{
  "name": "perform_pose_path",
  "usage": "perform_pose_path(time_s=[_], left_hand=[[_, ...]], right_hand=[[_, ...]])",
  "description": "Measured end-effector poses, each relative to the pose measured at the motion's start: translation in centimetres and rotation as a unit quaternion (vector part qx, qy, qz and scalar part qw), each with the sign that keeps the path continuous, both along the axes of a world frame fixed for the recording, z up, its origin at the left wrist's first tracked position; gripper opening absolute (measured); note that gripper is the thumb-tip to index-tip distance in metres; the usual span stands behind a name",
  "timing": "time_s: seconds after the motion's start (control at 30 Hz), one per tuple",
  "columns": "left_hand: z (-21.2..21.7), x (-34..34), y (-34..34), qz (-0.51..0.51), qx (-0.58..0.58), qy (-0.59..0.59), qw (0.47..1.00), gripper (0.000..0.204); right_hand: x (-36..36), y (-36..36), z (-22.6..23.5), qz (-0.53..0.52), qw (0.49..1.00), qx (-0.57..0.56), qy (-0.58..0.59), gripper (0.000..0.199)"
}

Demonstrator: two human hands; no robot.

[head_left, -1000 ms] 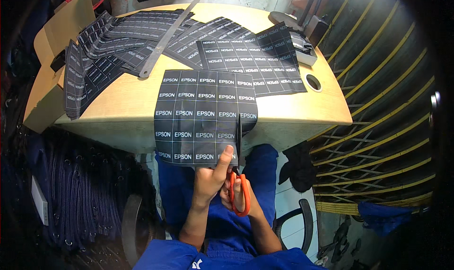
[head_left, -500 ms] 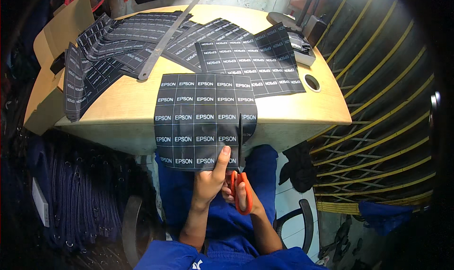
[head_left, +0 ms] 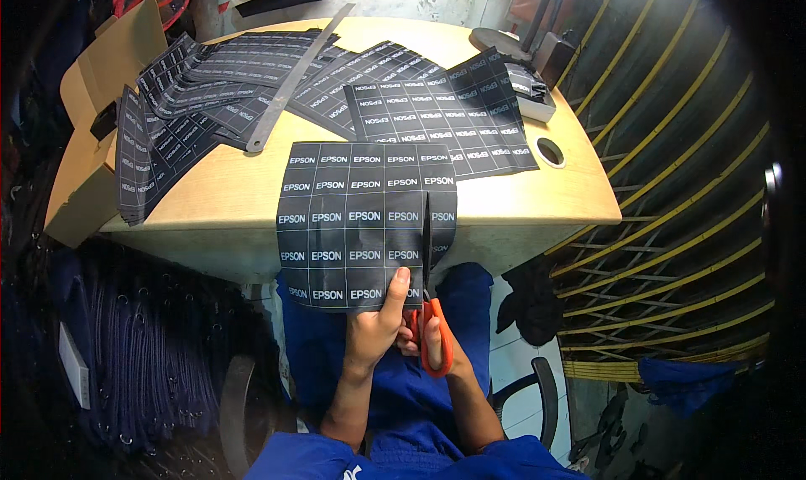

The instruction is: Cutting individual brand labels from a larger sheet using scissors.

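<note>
Fingers of my left hand (head_left: 369,333) pinch the black sheet (head_left: 353,228) at its near edge, right of centre; thumb on top, the rest hidden beneath. Right hand (head_left: 457,364) grips scissors (head_left: 436,309), thumb through the orange handle. Blade points away from me, set in a slit beside the sheet's rightmost column; can't tell if the blades are closed. Strip right of the slit bends down. Sheet is in front of me, white-gridded, near part above my lap, far part over the front edge of the table (head_left: 579,199). Beyond it, right: loose printed sheets (head_left: 437,119), one with its corner raised. Beyond, left: a spread pile (head_left: 227,68) with a metal ruler (head_left: 290,89) lying slantwise across it. Open cardboard box (head_left: 109,68) at the table's left end. Right side: round table hole (head_left: 550,151), small white box (head_left: 537,108) behind it. Yellow-barred gate (head_left: 600,371) off right.
</note>
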State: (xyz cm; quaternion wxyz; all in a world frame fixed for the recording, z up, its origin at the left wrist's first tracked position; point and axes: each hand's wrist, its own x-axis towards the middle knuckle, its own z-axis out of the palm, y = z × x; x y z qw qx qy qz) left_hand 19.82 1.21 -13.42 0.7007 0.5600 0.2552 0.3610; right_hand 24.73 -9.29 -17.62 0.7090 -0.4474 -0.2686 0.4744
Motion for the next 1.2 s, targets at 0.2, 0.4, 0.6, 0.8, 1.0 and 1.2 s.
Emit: perform_pose_path(time_s=[0.2,0.4,0.6,0.8,1.0,1.2], left_hand=[[-0.1,-0.1,0.1,0.0,0.007,0.014,1.0,0.022],[0.4,-0.2,0.0,0.004,0.011,0.003,1.0,0.023],[0.3,-0.1,0.2,0.007,0.041,-0.005,0.999,0.02],[0.0,0.0,0.2,0.018,0.066,-0.02,0.997,0.018],[-0.1,-0.1,0.2,-0.001,0.023,-0.014,1.0,0.018],[-0.3,0.0,0.3,0.003,0.034,-0.02,0.999,0.018]], right_hand=[[0.1,0.1,-0.1,0.002,1.0,-0.002,0.003,0.066],[0.2,0.5,0.6,-0.008,1.0,-0.02,-0.006,0.067],[-0.1,0.8,1.1,-0.033,0.998,-0.048,-0.034,0.055],[-0.1,1.0,1.7,-0.061,0.993,-0.089,-0.042,0.053],[-0.1,1.0,1.8,-0.067,0.991,-0.098,-0.061,0.056],[0.0,1.0,1.5,-0.059,0.992,-0.094,-0.055,0.053]])
